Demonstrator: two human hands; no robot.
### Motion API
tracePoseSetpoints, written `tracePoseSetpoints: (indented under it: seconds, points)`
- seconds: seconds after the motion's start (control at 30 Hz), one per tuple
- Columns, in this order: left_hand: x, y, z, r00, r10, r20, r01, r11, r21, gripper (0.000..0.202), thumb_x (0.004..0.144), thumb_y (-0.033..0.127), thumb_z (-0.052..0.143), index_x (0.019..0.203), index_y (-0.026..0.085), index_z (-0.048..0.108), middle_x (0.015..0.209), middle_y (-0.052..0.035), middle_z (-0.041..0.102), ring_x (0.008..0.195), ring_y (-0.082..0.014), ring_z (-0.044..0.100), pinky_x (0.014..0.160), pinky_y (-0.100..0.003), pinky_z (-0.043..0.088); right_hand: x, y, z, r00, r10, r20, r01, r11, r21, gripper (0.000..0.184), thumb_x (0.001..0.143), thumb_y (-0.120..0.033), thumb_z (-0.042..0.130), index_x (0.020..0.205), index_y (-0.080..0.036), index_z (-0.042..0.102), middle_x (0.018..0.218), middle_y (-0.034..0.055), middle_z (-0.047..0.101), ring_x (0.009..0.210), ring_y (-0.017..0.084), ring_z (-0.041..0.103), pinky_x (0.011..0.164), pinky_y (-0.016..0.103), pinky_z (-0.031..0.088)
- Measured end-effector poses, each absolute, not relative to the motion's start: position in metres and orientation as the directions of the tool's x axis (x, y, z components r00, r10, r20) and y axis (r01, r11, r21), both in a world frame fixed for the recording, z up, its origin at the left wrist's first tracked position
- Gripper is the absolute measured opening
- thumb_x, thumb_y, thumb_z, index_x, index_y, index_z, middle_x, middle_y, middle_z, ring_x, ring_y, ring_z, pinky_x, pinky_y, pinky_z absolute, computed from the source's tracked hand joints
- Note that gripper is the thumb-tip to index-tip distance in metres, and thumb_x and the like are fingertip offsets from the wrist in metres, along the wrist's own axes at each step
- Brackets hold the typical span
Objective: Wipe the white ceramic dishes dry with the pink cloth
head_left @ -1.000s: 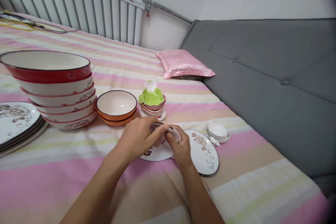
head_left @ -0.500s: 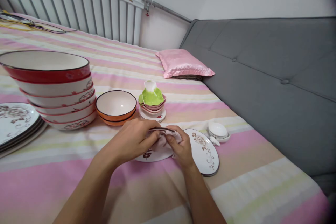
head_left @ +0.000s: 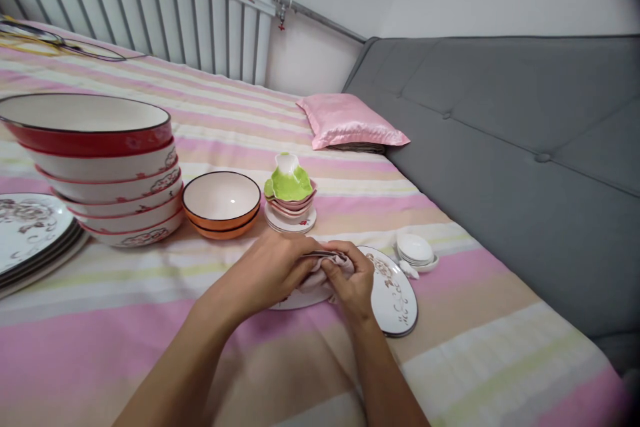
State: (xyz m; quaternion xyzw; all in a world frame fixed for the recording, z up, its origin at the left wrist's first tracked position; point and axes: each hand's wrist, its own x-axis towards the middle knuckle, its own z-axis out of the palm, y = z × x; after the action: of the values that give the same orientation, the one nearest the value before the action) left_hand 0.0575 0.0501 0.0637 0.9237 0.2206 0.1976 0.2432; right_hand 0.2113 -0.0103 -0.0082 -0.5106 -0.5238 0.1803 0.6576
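Between my hands a white plate (head_left: pixel 306 299) with a dark rim is tilted up, its middle hidden by my fingers. My left hand (head_left: pixel 273 268) grips the rim from the left, fingers bent over it. A pale pink cloth (head_left: pixel 320 275) is bunched against the same rim, pinched there by my right hand (head_left: pixel 356 280). Just right of that hand lie flowered oval plates (head_left: pixel 393 297), one over another. Beyond my hands, a green leaf-shaped dish (head_left: pixel 290 181) tops small pink dishes, which rest on small round plates (head_left: pixel 295 224).
To the left are a tall stack of red-rimmed bowls (head_left: pixel 120 188), two orange bowls (head_left: pixel 220 223) and large stacked plates (head_left: pixel 35 230). Small white dishes (head_left: pixel 416 250) sit at the right near the grey headboard (head_left: pixel 500 107). A pink pillow (head_left: pixel 350 119) lies farther back on the striped bedspread.
Both hands have shifted slightly right along with the plate rim and cloth. My right hand now wraps farther over the cloth. The stacked dishes have stayed put.
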Motion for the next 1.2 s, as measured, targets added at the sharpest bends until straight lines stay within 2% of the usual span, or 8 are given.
tracePoseSetpoints:
  seconds: [0.1, 0.2, 0.4, 0.57, 0.7, 0.87, 1.03, 1.2]
  points:
    - [0.058, 0.051, 0.062, 0.813, 0.514, 0.275, 0.323, -0.79, 0.521, 0.025, 0.085, 0.019, 0.042, 0.09, 0.018, 0.066, 0.073, -0.0034, 0.065, 0.066, -0.0137, 0.057, 0.061, -0.022, 0.039, 0.21, -0.012, -0.007, 0.379, 0.762, 0.525, 0.327, 0.42, -0.847, 0.013, 0.075, -0.026, 0.066, 0.087, -0.023, 0.07, 0.083, 0.0016, 0.071, 0.078, 0.018, 0.064, 0.072, 0.029, 0.05]
    - [0.057, 0.052, 0.06, 0.796, 0.528, 0.298, 0.322, -0.785, 0.53, 0.024, 0.085, 0.019, 0.043, 0.088, 0.019, 0.067, 0.073, -0.0036, 0.065, 0.067, -0.0145, 0.058, 0.063, -0.023, 0.04, 0.211, -0.012, -0.009, 0.367, 0.772, 0.519, 0.331, 0.413, -0.848, 0.014, 0.076, -0.024, 0.065, 0.09, -0.023, 0.07, 0.086, 0.0015, 0.071, 0.081, 0.018, 0.064, 0.074, 0.029, 0.05]
    - [0.052, 0.053, 0.064, 0.768, 0.553, 0.324, 0.317, -0.767, 0.558, 0.024, 0.087, 0.02, 0.044, 0.084, 0.019, 0.067, 0.073, -0.0026, 0.067, 0.068, -0.0139, 0.059, 0.065, -0.022, 0.041, 0.211, -0.01, -0.01, 0.397, 0.787, 0.473, 0.277, 0.389, -0.879, 0.011, 0.076, -0.026, 0.066, 0.085, -0.02, 0.068, 0.074, -0.0005, 0.069, 0.065, 0.014, 0.061, 0.062, 0.024, 0.048]
    - [0.048, 0.053, 0.066, 0.695, 0.595, 0.404, 0.218, -0.71, 0.67, 0.024, 0.089, 0.029, 0.047, 0.092, 0.019, 0.068, 0.085, -0.0027, 0.07, 0.075, -0.0134, 0.062, 0.066, -0.02, 0.044, 0.21, -0.009, -0.013, 0.457, 0.804, 0.381, 0.099, 0.38, -0.92, 0.015, 0.077, -0.031, 0.065, 0.083, -0.018, 0.066, 0.072, -0.0011, 0.066, 0.065, 0.013, 0.058, 0.063, 0.023, 0.047]
    - [0.048, 0.052, 0.066, 0.604, 0.667, 0.436, 0.163, -0.639, 0.752, 0.025, 0.086, 0.034, 0.052, 0.09, 0.018, 0.071, 0.083, -0.0028, 0.071, 0.07, -0.014, 0.062, 0.061, -0.02, 0.046, 0.21, -0.008, -0.02, 0.54, 0.795, 0.277, -0.074, 0.372, -0.925, 0.02, 0.076, -0.036, 0.066, 0.084, -0.017, 0.064, 0.072, -0.0004, 0.064, 0.065, 0.013, 0.058, 0.062, 0.024, 0.047]
    - [0.053, 0.049, 0.065, 0.44, 0.777, 0.451, 0.032, -0.516, 0.856, 0.024, 0.082, 0.036, 0.058, 0.094, 0.02, 0.072, 0.085, -0.0026, 0.072, 0.076, -0.0176, 0.064, 0.065, -0.023, 0.05, 0.211, -0.005, -0.022, 0.61, 0.778, 0.151, -0.22, 0.349, -0.911, 0.027, 0.073, -0.041, 0.068, 0.078, -0.016, 0.061, 0.067, -0.001, 0.063, 0.06, 0.011, 0.058, 0.057, 0.022, 0.047]
    - [0.063, 0.044, 0.058, 0.247, 0.868, 0.431, -0.064, -0.429, 0.901, 0.024, 0.079, 0.036, 0.062, 0.097, 0.023, 0.072, 0.085, -0.0013, 0.072, 0.076, -0.018, 0.064, 0.062, -0.024, 0.051, 0.209, -0.004, -0.015, 0.594, 0.804, 0.02, -0.405, 0.32, -0.857, 0.03, 0.072, -0.044, 0.069, 0.07, -0.017, 0.056, 0.055, -0.0058, 0.057, 0.051, 0.008, 0.055, 0.05, 0.017, 0.045]
    - [0.073, 0.037, 0.057, 0.103, 0.902, 0.42, -0.128, -0.407, 0.904, 0.022, 0.078, 0.035, 0.065, 0.092, 0.021, 0.072, 0.081, -0.0001, 0.071, 0.074, -0.0161, 0.064, 0.063, -0.024, 0.051, 0.206, -0.004, -0.013, 0.551, 0.834, -0.018, -0.469, 0.292, -0.833, 0.029, 0.075, -0.047, 0.065, 0.076, -0.019, 0.058, 0.064, -0.0031, 0.064, 0.058, 0.01, 0.061, 0.051, 0.018, 0.049]
